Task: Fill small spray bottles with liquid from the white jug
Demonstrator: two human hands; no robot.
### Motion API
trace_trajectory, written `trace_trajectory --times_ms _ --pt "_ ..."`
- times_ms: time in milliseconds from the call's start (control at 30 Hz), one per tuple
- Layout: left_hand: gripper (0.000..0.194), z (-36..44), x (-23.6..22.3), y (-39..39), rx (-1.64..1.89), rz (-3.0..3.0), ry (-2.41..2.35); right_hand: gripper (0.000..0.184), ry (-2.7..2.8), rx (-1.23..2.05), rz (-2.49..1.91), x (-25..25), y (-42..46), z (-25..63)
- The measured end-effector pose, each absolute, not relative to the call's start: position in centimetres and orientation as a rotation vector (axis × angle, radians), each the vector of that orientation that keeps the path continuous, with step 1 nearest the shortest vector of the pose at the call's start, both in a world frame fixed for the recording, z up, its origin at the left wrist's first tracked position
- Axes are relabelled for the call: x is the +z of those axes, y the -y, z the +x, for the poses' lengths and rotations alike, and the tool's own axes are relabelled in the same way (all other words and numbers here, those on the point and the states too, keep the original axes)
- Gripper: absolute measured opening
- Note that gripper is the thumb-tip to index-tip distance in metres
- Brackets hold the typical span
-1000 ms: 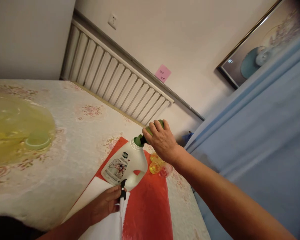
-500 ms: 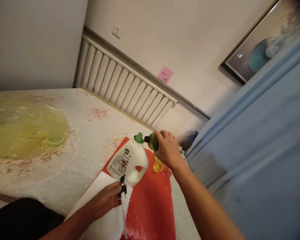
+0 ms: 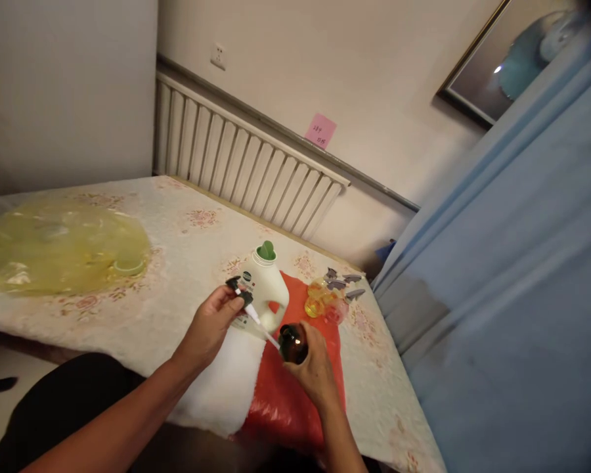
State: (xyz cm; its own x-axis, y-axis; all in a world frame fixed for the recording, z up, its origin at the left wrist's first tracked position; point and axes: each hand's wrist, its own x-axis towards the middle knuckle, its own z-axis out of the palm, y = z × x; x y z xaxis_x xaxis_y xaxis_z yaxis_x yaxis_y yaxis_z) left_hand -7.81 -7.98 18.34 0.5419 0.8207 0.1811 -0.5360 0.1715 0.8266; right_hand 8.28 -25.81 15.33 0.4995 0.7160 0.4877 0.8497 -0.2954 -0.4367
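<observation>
My left hand (image 3: 219, 315) grips the black head of a pump dispenser (image 3: 247, 299), whose white stem and tube slant down to the right. Held in my right hand (image 3: 315, 364) is a dark green bottle (image 3: 294, 343), its neck turned toward the tube. The tube's tip is close to the bottle; whether it is inside the mouth I cannot tell. Behind both hands a white detergent jug (image 3: 266, 286) stands upright, with a green spout in its uncapped neck. Beneath lie a red plastic sheet (image 3: 285, 401) and a white cloth or paper (image 3: 219, 381).
Small yellow and pink bottles (image 3: 320, 302) with grey tops stand right of the jug. A yellow plastic bag (image 3: 64, 246) with a green cap (image 3: 129, 266) lies at the left of the flowered tablecloth (image 3: 187, 256). A radiator (image 3: 246, 151) lines the wall; a blue curtain (image 3: 502, 263) hangs at right.
My right hand has brought the bottle away from the jug's mouth, down and toward me. My left hand has raised the pump dispenser, its tube now angled toward the bottle.
</observation>
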Motion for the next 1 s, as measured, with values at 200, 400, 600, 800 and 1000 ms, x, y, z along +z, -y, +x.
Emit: trace_trajectory --times_ms 200,400,600,800,1000 --pt "0.035 -6.7 19.6 9.0 1.107 1.294 -0.362 0.065 1.263 -0.201 -2.06 14.9 27.4 6.9" --pt "0.025 -5.0 18.2 11.9 0.986 1.475 -0.314 0.064 1.256 -0.154 -2.006 15.5 27.4 6.1" --pt "0.012 -4.0 16.6 14.2 0.847 1.604 -0.29 0.073 1.147 -0.091 -1.961 14.2 27.0 6.6" --pt "0.045 -3.0 16.1 13.6 0.742 1.558 -0.312 0.07 1.05 0.117 -1.822 14.0 26.6 7.1" --pt "0.046 -4.1 14.0 11.8 0.821 1.709 -0.469 0.072 0.962 0.11 -1.764 15.7 24.3 11.3"
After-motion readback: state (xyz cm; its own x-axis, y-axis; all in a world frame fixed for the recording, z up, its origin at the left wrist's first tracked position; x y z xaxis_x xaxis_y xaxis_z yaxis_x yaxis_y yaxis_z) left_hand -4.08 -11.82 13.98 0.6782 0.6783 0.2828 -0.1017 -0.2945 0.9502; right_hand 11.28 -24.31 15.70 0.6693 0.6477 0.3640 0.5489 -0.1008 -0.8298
